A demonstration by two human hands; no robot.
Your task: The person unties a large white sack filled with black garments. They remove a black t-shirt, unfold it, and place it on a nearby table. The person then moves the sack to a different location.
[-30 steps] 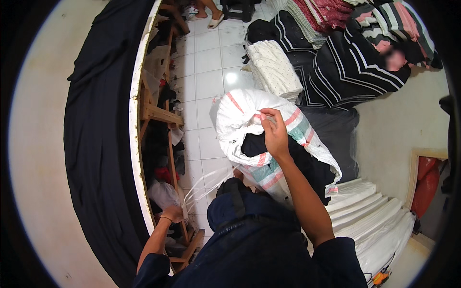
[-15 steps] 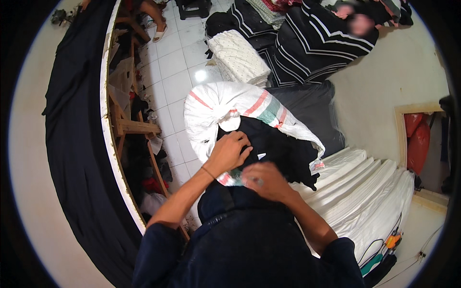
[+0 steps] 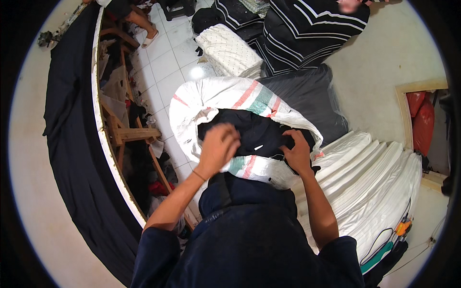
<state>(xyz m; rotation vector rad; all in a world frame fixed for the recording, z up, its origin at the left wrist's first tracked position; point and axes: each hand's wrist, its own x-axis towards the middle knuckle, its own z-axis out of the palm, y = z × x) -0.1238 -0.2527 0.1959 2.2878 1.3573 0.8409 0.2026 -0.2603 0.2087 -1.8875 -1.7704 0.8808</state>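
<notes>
Black cloth (image 3: 252,127) in white sack (image 3: 194,96), dotted fabric (image 3: 226,50) beyond, table (image 3: 95,91) left

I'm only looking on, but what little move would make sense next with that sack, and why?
Probably tuck the black cloth deeper into the striped white sack with the right hand. The sack's mouth gapes wide, with cloth showing all along it, and that hand is at the cloth's right end; the left hand, blurred, is over the other end.
</notes>
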